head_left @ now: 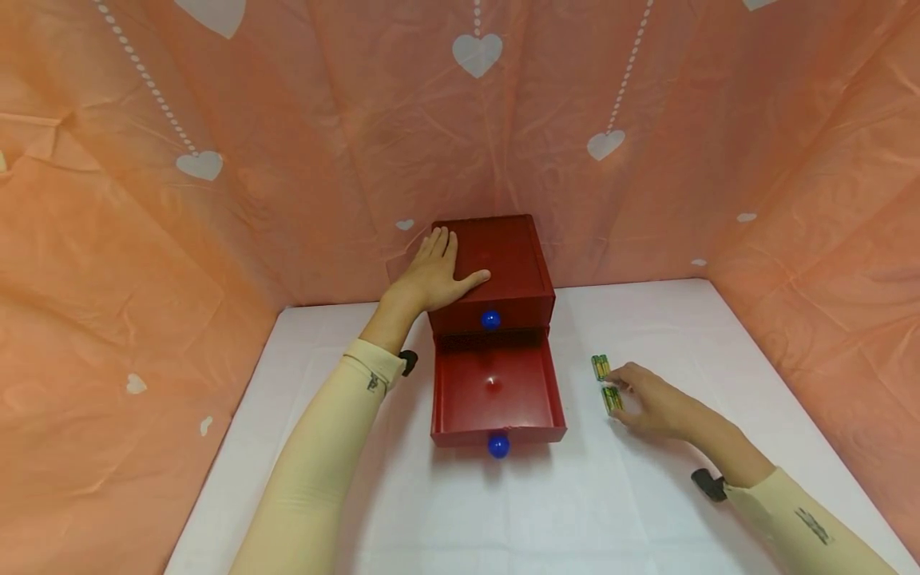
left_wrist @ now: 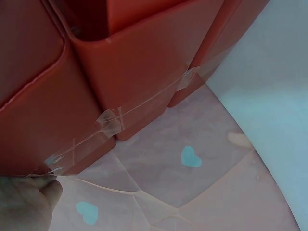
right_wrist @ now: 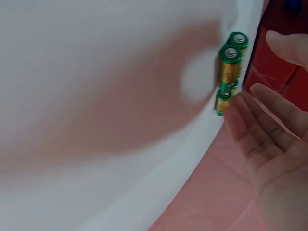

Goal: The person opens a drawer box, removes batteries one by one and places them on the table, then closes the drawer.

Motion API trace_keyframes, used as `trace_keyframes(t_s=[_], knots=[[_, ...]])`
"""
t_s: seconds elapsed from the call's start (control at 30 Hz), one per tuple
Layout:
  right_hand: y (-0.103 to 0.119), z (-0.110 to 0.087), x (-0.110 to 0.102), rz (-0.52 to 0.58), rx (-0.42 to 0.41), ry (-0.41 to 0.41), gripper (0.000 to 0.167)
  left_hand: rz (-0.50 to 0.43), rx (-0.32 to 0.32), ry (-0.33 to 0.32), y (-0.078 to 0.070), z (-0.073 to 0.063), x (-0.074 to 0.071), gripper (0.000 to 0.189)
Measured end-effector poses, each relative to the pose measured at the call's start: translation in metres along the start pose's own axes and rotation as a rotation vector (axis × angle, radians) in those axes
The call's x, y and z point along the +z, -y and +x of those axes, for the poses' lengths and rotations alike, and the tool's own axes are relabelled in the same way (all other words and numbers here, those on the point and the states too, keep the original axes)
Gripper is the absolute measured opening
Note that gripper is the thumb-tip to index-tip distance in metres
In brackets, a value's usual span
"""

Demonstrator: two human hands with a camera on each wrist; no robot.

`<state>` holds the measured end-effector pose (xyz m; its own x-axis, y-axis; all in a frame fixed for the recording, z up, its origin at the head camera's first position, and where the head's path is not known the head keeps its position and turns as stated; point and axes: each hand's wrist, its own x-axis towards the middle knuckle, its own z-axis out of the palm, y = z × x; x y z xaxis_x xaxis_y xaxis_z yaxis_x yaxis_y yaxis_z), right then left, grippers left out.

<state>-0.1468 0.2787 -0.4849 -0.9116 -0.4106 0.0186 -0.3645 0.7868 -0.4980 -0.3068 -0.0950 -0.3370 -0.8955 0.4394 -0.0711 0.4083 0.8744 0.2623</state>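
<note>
A red drawer box [head_left: 503,255] stands against the back curtain, its lower drawer [head_left: 460,403] pulled out and its upper one closed. My left hand [head_left: 434,275] rests flat on the box's top with fingers spread. In the left wrist view, part of that hand [left_wrist: 24,204] shows beside the taped red side of the box. Two small groups of green and gold batteries [head_left: 612,401] lie on the table to the right of the drawer. Around the nearer group, my right hand [head_left: 657,403] has thumb and fingers parted. The right wrist view shows the batteries [right_wrist: 230,72] just off the fingertips.
Blue round knobs [head_left: 498,446] stick out from the drawer fronts. A white cloth [head_left: 575,511] covers the table. Orange curtains [head_left: 345,144] with white hearts enclose the back and both sides. Dark wrist devices [head_left: 709,484] sit at both sleeve cuffs.
</note>
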Motion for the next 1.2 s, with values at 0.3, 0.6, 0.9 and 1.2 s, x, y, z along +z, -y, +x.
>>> trace_keyframes(t_s=[0.3,0.6,0.9,1.2], knots=[[0.017,-0.003,-0.004,0.036,-0.172,-0.142,0.042,-0.004,-0.002,0.003,0.0,0.0,0.0,0.106],[0.039,-0.003,-0.003,0.059,-0.325,-0.282,0.045,-0.002,0.0,-0.001,0.0,0.0,-0.001,0.107],[0.062,-0.004,-0.003,0.123,-0.306,-0.313,0.041,-0.005,-0.001,-0.005,-0.001,0.0,0.0,0.107],[0.08,-0.005,-0.003,0.174,-0.345,-0.354,0.045,-0.012,0.001,0.002,0.0,0.0,0.0,0.107]])
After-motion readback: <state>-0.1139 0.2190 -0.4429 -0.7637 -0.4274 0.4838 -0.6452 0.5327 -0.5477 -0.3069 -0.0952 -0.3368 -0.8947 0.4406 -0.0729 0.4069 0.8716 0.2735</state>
